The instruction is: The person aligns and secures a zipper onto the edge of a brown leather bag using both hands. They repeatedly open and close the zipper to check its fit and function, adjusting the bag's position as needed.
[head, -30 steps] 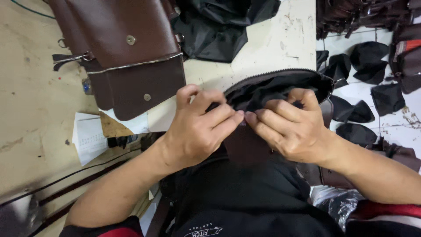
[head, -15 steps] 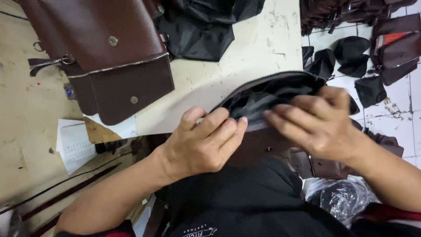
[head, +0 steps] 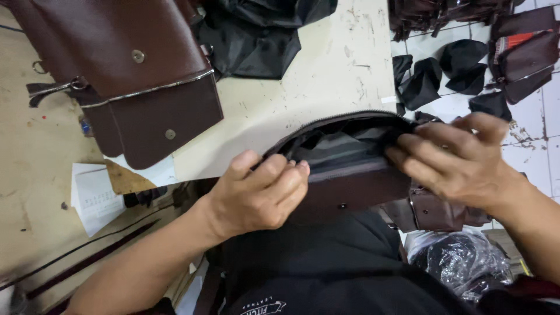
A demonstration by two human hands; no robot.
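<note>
Near the table's edge, the soft, dark-brown leather pouch with striped lining (head: 344,163) looks light and floppy. The left hand (head: 256,195) pinches its zippered rim; the right hand (head: 455,160), fingers spread, grips the opposite rim.

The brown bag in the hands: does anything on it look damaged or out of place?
No damage shows. The brown bag is held open at its zip by the left hand and right hand, striped lining showing inside. The right hand is blurred, so details there are unclear.

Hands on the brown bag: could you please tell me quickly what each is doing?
Left hand: closed on the brown bag at its open rim.
Right hand: fingers grip the rim's other end.
</note>
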